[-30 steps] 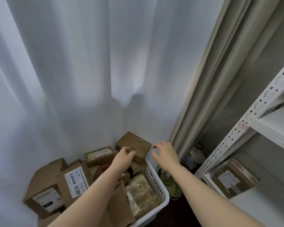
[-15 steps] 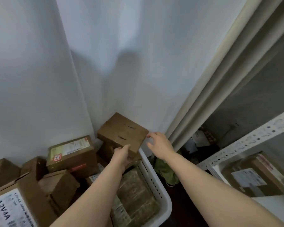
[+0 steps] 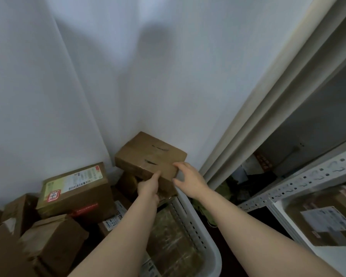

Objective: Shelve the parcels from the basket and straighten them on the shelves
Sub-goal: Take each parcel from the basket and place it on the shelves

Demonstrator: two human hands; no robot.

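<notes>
Brown box [image 3: 150, 154] sits atop the pile at far corner of basket [image 3: 198, 223]. L hand [image 3: 148, 189] grips its near edge w/ thumb on top; R hand [image 3: 189, 179] clasps its right corner.

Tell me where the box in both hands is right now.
Head view, centre: the brown box is uppermost at the far end of the white basket, against the curtain, with the left hand and right hand gripping its near corner.

We've got the basket [image 3: 208, 244] near centre, parcels [image 3: 172, 240] piled in it, one box [image 3: 148, 154] topping the far end; shelving [image 3: 300, 182] stands right (a carton [image 3: 326, 218] lies on it).
</notes>
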